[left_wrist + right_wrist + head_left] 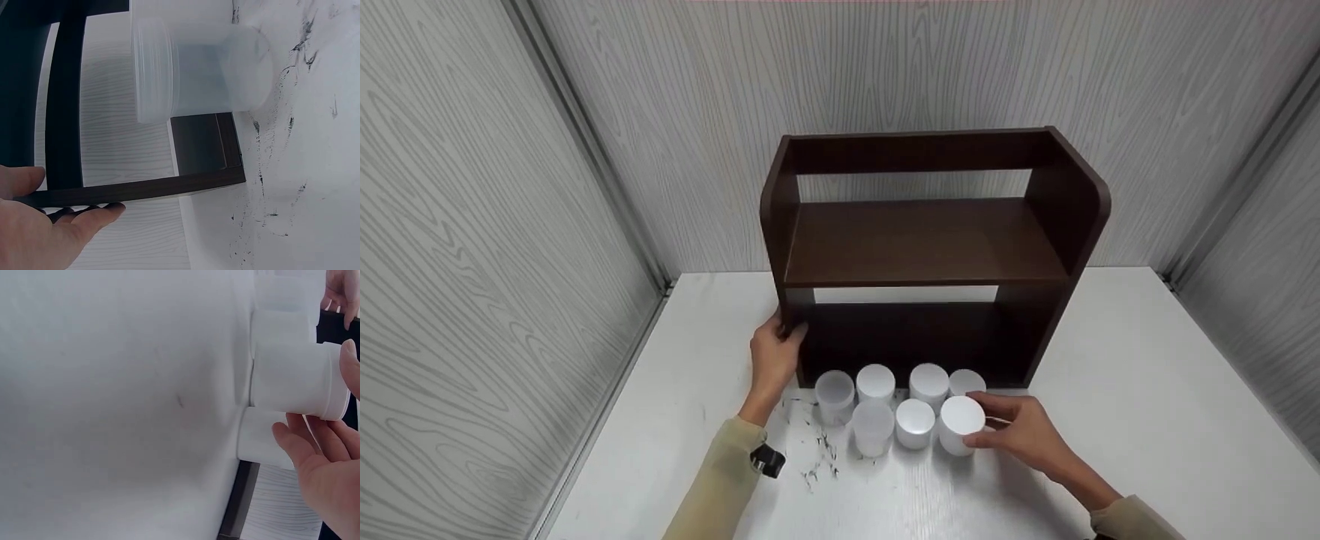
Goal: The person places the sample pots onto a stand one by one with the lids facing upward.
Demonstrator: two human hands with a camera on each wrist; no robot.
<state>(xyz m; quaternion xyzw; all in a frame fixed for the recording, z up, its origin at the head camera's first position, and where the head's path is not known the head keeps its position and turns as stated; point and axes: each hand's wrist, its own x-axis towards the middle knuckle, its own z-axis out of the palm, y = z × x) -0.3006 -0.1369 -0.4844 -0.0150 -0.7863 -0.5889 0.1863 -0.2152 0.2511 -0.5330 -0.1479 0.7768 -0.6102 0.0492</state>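
Note:
A dark brown two-tier shelf (926,244) stands at the back of the white table. Its left side panel (140,188) is gripped low down by my left hand (774,360), thumb on one face and fingers on the other. Several plastic jars are grouped in two rows at the shelf's front edge. My right hand (1024,435) holds the front-right white jar (962,416) between thumb and fingers; it looks upright, close to the table. Beside it are a shorter white jar (915,424) and a translucent jar (873,427). Another translucent jar (835,397) stands nearest my left hand.
Behind the front row stand white jars (875,384), partly hidden. Dark scuff marks (825,446) show on the tabletop (697,420) left of the jars. Grey wood-grain panels (675,135) enclose the table at the back and both sides.

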